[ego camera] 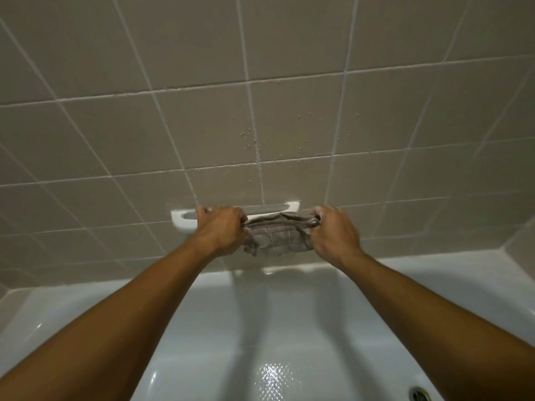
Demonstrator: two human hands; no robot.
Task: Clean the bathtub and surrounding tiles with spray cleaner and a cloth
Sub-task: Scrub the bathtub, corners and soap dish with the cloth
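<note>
1. left hand: fingers curled, grasping the left end of the cloth, in front of the white wall-mounted grab bar.
2. right hand: fingers curled, grasping the cloth's right end, just beside the bar's right end.
3. checked grey-brown cloth: bunched and stretched between both hands, draped over the bar, hanging above the tub's far rim.
4. beige wall tiles: white grout lines; droplets scattered above the bar.
5. white bathtub: below both forearms; textured floor patch and drain at lower right.
</note>
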